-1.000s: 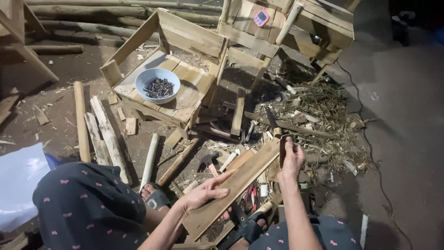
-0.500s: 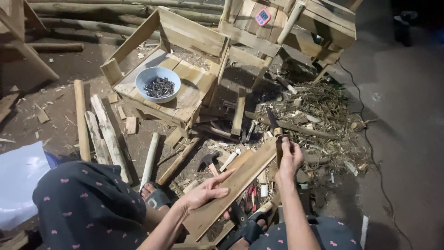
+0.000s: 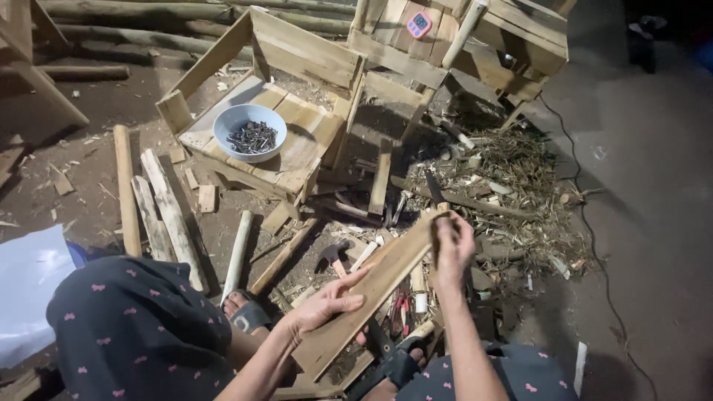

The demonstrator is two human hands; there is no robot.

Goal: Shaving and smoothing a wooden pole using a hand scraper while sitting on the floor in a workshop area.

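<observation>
Head view shows a long flat pale wooden plank [image 3: 375, 286] slanting over the person's knees, left hand [image 3: 327, 304] lying flat on it, right hand [image 3: 453, 245] clenched around its far end. Beyond the plank, a blue bowl of nails [image 3: 250, 132] sits on a wooden crate-like frame [image 3: 297, 148]. Loosely pinned, the plank could slip into the scraps.
</observation>
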